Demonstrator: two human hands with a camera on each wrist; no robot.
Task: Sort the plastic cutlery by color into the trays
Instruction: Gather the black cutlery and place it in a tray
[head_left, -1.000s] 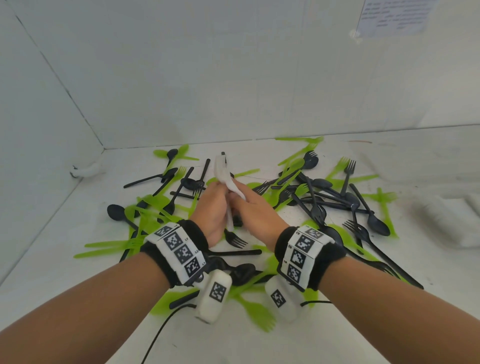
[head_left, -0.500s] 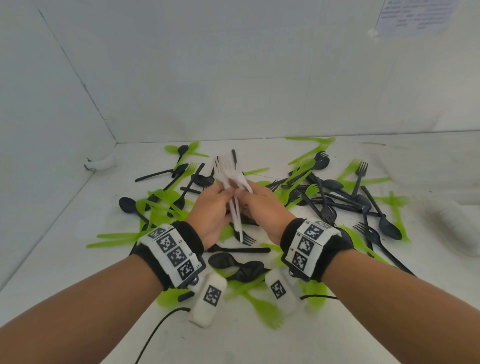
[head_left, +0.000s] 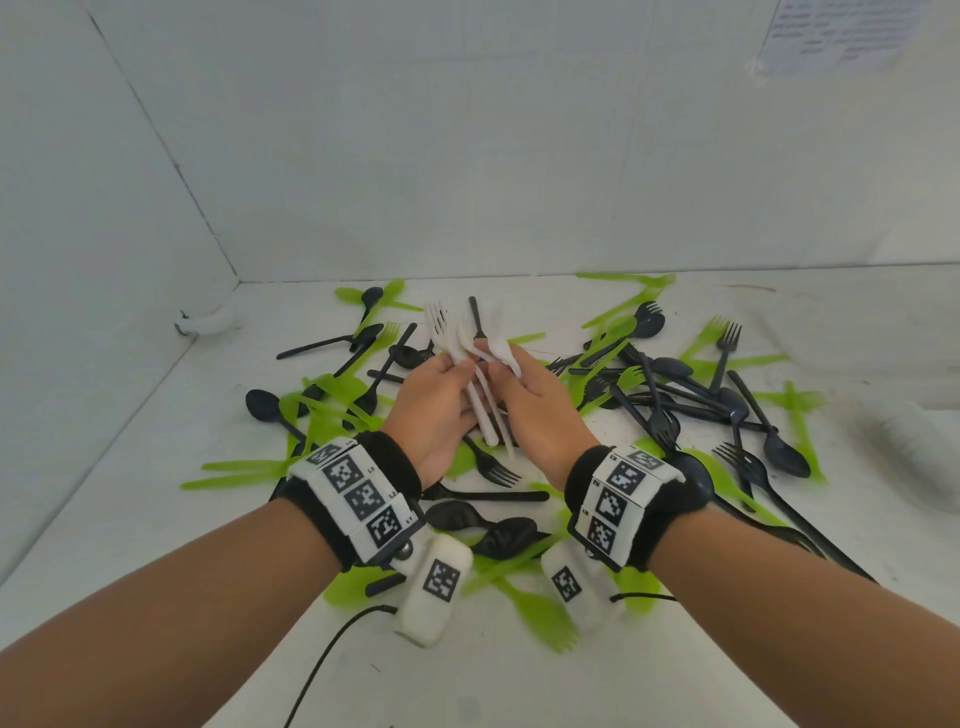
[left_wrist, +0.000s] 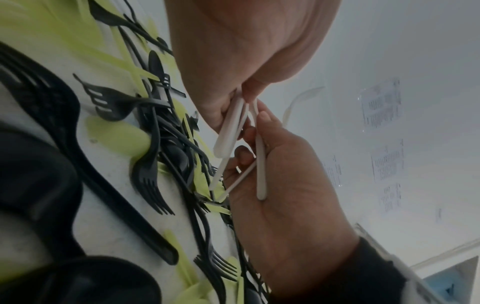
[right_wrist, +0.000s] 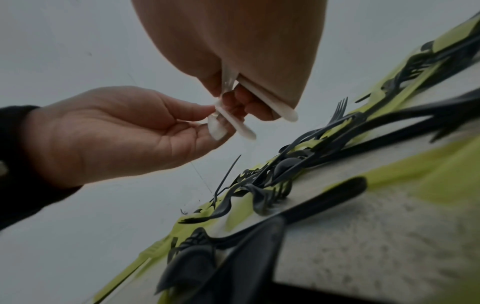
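Observation:
Above the pile, both hands hold a fan of several white forks and spoons (head_left: 480, 395). My left hand (head_left: 460, 376) pinches white handles (left_wrist: 228, 133) from the left side. My right hand (head_left: 501, 374) grips other white handles (left_wrist: 261, 168) across its palm and fingers. In the right wrist view the left hand's fingertips (right_wrist: 207, 111) pinch a white piece (right_wrist: 233, 123), and another white handle (right_wrist: 272, 102) lies under the right hand's fingers. Black cutlery (head_left: 675, 395) and green cutlery (head_left: 332, 415) lie mixed on the white table (head_left: 156, 467) beneath.
White walls close the table at the left and the back. A small white object (head_left: 208, 319) lies in the back left corner. A blurred white shape (head_left: 914, 447) sits at the right edge. A black cable (head_left: 322, 670) runs off the left wrist.
The white pieces, earlier held as one tight bundle, now spread out into a fan between the two hands. The hands stay together over the pile.

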